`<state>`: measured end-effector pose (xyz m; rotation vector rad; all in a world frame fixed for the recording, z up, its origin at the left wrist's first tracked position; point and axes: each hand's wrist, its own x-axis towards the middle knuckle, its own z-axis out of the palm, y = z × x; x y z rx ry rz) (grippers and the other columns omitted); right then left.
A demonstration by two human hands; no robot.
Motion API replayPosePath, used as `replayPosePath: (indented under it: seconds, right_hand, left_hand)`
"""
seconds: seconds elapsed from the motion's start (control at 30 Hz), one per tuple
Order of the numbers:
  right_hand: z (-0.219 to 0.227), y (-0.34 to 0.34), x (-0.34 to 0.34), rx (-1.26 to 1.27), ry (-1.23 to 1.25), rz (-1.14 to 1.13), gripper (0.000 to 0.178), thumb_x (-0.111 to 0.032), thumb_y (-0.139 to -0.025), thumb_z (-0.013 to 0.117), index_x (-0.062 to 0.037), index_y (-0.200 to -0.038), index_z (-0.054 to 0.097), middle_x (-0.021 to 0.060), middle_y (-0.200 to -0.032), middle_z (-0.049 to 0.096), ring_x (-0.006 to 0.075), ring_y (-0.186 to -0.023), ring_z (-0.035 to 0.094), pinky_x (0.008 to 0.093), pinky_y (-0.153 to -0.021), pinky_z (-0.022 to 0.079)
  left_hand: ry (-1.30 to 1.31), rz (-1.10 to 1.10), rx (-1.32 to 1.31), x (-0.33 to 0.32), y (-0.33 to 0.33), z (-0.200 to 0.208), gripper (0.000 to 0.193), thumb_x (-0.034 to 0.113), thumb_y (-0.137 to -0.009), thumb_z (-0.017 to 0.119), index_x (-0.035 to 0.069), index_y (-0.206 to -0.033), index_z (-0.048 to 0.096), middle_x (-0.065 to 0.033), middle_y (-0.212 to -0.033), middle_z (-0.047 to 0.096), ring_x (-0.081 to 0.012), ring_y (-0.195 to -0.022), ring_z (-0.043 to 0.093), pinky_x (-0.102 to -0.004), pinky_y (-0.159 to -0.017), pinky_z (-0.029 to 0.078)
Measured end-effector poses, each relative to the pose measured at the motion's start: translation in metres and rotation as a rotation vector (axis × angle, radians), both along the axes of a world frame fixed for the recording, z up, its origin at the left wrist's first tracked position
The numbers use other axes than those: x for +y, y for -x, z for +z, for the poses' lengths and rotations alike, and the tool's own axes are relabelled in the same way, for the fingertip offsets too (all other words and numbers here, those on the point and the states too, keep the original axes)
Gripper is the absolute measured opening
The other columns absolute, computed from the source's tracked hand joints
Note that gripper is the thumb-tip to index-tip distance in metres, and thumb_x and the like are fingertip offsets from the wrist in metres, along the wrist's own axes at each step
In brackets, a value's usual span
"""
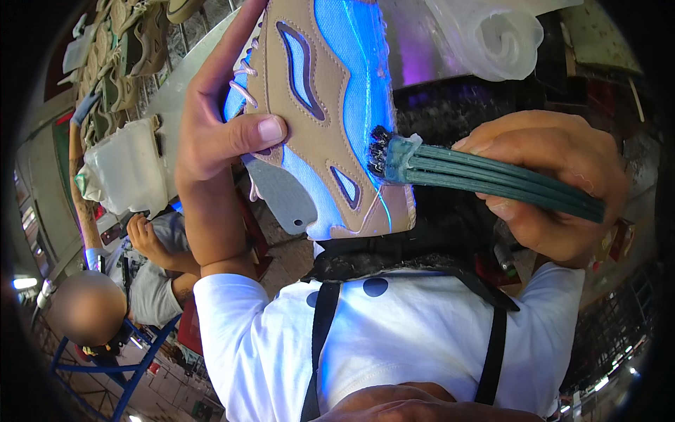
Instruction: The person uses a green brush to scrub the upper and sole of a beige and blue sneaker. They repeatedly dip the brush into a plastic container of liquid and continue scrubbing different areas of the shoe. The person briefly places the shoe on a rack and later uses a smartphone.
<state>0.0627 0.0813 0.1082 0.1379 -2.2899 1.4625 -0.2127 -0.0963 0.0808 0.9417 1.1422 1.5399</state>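
A tan shoe upper with pale fabric panels and laces is held up in front of me, its fabric glowing blue under the light. My left hand grips it from the lace side, thumb pressed on the tan surface. In my right hand is a brush with a ridged green handle and short black bristles. The bristle end touches the upper along its lower edge, where a thin bright line runs. Below my left thumb a flat grey piece with a small hole shows beside the upper; its join is hidden.
Several shoes hang on a rack at the far left, near a translucent plastic container. A crumpled clear plastic sheet lies at the back right. A co-worker sits at the left beside a blue metal frame.
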Motion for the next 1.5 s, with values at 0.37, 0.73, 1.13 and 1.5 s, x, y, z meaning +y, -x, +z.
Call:
replayPosePath:
  seconds: [0.37, 0.73, 1.13, 1.5]
  right_hand:
    - [0.009, 0.009, 0.002, -0.085, 0.031, 0.087, 0.031, -0.007, -0.081, 0.073, 0.0079, -0.108, 0.067, 0.0255, -0.094, 0.074, 0.0231, -0.07, 0.075, 0.032, -0.063, 0.062]
    - [0.02, 0.019, 0.007, -0.147, 0.109, 0.035, 0.03, -0.014, -0.077, 0.078, 0.0067, -0.097, 0.072, 0.0237, -0.087, 0.074, 0.0262, -0.071, 0.075, 0.0342, -0.065, 0.062]
    - [0.046, 0.03, 0.033, -0.183, -0.011, 0.218, 0.033, -0.023, -0.086, 0.076, 0.0061, -0.1, 0.071, 0.0226, -0.095, 0.073, 0.0348, -0.086, 0.076, 0.0412, -0.076, 0.064]
    - [0.062, 0.046, 0.083, -0.113, -0.336, 0.581, 0.027, -0.021, -0.095, 0.07, 0.0031, -0.107, 0.07, 0.0244, -0.108, 0.072, 0.0366, -0.103, 0.073, 0.0415, -0.089, 0.061]
  left_hand:
    - [0.068, 0.105, -0.17, -0.005, 0.005, 0.001, 0.122, 0.004, -0.063, 0.088, -0.011, -0.16, 0.016, -0.0291, -0.16, 0.035, -0.0326, -0.147, 0.041, -0.0422, -0.122, 0.027]
    - [0.133, -0.015, 0.028, -0.015, 0.026, -0.003, 0.106, 0.021, -0.073, 0.081, 0.003, -0.162, 0.027, -0.0192, -0.157, 0.044, -0.0305, -0.142, 0.047, -0.0441, -0.119, 0.036]
    - [0.278, 0.098, 0.022, -0.02, 0.025, -0.001, 0.102, 0.034, -0.079, 0.073, -0.001, -0.162, 0.024, -0.0192, -0.158, 0.044, -0.0299, -0.141, 0.051, -0.0392, -0.118, 0.039]
    - [0.228, 0.22, -0.286, -0.017, 0.024, 0.005, 0.077, 0.024, -0.094, 0.06, 0.001, -0.161, 0.029, -0.0202, -0.155, 0.047, -0.0312, -0.137, 0.053, -0.0413, -0.115, 0.043]
